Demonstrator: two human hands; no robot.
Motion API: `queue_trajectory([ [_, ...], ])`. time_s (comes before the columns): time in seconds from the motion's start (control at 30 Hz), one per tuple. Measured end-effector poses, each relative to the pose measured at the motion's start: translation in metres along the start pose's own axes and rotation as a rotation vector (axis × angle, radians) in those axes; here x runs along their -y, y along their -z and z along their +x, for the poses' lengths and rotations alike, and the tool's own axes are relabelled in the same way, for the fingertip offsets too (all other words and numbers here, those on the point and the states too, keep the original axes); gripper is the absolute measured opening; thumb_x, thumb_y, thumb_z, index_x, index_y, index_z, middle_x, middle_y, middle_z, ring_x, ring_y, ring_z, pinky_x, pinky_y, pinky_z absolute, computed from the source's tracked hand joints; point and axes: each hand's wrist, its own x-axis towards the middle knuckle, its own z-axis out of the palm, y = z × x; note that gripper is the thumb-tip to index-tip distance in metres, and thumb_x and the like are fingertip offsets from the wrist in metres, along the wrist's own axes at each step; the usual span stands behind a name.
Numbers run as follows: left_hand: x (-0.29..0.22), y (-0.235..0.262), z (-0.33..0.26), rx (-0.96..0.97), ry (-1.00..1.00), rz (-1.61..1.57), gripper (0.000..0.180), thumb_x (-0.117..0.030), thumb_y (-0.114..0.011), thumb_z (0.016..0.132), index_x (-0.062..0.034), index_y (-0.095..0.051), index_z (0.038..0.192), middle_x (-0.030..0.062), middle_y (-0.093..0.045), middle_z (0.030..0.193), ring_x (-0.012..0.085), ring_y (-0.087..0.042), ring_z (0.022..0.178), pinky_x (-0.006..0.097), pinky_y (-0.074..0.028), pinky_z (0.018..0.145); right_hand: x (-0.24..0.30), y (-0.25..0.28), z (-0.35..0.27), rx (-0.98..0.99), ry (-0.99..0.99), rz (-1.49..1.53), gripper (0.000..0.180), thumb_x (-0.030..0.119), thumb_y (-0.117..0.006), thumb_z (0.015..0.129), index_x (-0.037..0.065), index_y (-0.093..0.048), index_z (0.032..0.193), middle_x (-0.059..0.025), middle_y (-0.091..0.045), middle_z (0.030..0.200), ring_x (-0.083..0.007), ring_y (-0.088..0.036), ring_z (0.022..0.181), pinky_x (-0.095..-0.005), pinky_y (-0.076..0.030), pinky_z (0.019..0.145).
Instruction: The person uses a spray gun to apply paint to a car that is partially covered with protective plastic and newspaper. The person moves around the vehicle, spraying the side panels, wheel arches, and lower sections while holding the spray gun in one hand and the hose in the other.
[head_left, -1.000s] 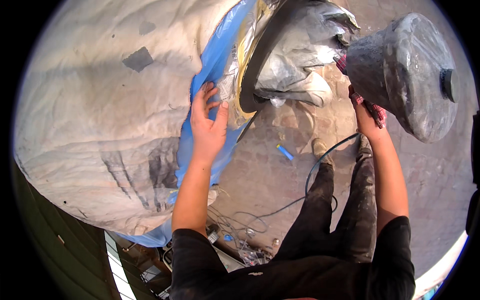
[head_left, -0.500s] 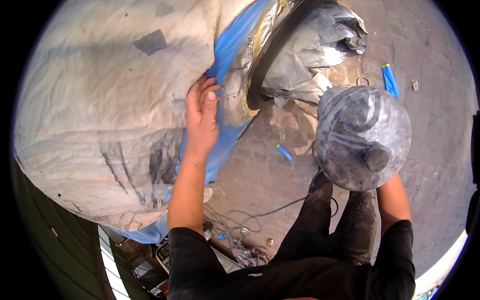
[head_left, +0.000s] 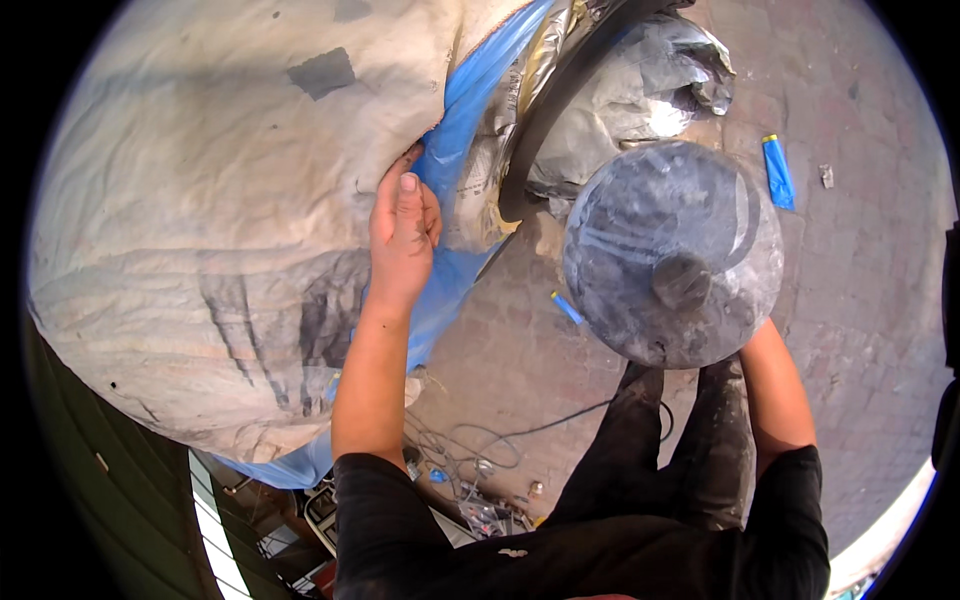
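A: Head view, looking down. Left hand point(head_left: 402, 235) at about ten o'clock from centre, fingers together and curled over the edge of a huge, dirty white sack point(head_left: 200, 230), gripping its fabric just where a blue plastic liner point(head_left: 470, 95) shows.

B: And on the right?

A: Large grey, dusty plastic jug point(head_left: 672, 252) at about two o'clock, seen bottom-on, round and translucent, raised well above the ground. Right hand hidden behind it; only the forearm visible, rising from five o'clock to the jug's lower rim. Grip impossible to tell.

B: Around them?

A: At twelve o'clock, crumpled silvery sheeting point(head_left: 640, 90) with a dark curved band point(head_left: 545, 120) across it, just beside the liner. Brick paving point(head_left: 860, 330) below, filling the right side. Small blue wrapper point(head_left: 777, 172) at two o'clock near the rim; smaller blue scrap point(head_left: 567, 307) near centre, beside the jug's left edge. Thin black cable point(head_left: 530, 430) looping at six o'clock, beside dark trouser legs point(head_left: 690, 450).
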Motion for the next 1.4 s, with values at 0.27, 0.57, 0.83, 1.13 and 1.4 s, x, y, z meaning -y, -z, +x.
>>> queue_trajectory([
  [0.27, 0.0, 0.004, -0.007, 0.0, -0.006, -0.07, 0.068, -0.048, -0.038, 0.103, 0.0078, -0.034, 0.142, -0.0008, -0.037, 0.065, 0.0079, -0.036, 0.056, 0.022, -0.033, 0.053, 0.033, 0.022, 0.042, -0.275, -0.079, -0.466, 0.017, 0.01, -0.058, 0.091, 0.002, -0.063, 0.105, -0.0172, -0.064, 0.095, -0.0357, -0.061, 0.091, -0.0412, -0.047, 0.079],
  [0.57, 0.001, 0.002, 0.0, -0.008, 0.011, -0.072, 0.073, -0.053, -0.036, 0.102, 0.0089, -0.032, 0.141, -0.0009, -0.037, 0.065, 0.0079, -0.035, 0.057, 0.021, -0.032, 0.054, 0.039, -0.041, 0.001, 0.271, 0.275, 0.176, 0.038, 0.03, -0.065, 0.08, 0.004, -0.057, 0.105, -0.017, -0.061, 0.089, -0.0394, -0.059, 0.081, -0.0457, -0.048, 0.069],
  [0.83, -0.001, 0.008, 0.0, -0.006, 0.017, 0.02, 0.078, -0.058, -0.032, 0.101, 0.0091, -0.033, 0.141, -0.0006, -0.035, 0.064, 0.0084, -0.034, 0.055, 0.022, -0.03, 0.051, 0.018, -0.024, 0.023, -0.077, 0.312, 0.191, 0.043, 0.038, -0.059, 0.083, 0.001, -0.059, 0.105, -0.0206, -0.063, 0.098, -0.0424, -0.06, 0.09, -0.0441, -0.049, 0.078],
  [1.13, 0.005, 0.007, 0.004, -0.02, -0.012, 0.041, 0.082, -0.061, -0.032, 0.099, 0.0095, -0.032, 0.141, -0.0012, -0.032, 0.063, 0.0082, -0.032, 0.053, 0.021, -0.028, 0.049, 0.006, -0.071, 0.021, -0.091, 0.182, 0.287, 0.041, 0.03, -0.061, 0.079, 0.001, -0.058, 0.108, -0.0202, -0.063, 0.099, -0.0418, -0.06, 0.09, -0.0426, -0.049, 0.079],
  [1.4, 0.006, 0.01, 0.01, 0.047, -0.022, 0.009, 0.082, -0.061, -0.032, 0.099, 0.0106, -0.033, 0.139, -0.0017, -0.032, 0.062, 0.0076, -0.031, 0.053, 0.021, -0.027, 0.048, 0.028, -0.092, 0.006, 0.138, 0.166, 0.01, 0.036, 0.028, -0.064, 0.077, 0.003, -0.057, 0.103, -0.0166, -0.063, 0.095, -0.0393, -0.06, 0.086, -0.0462, -0.049, 0.074],
])
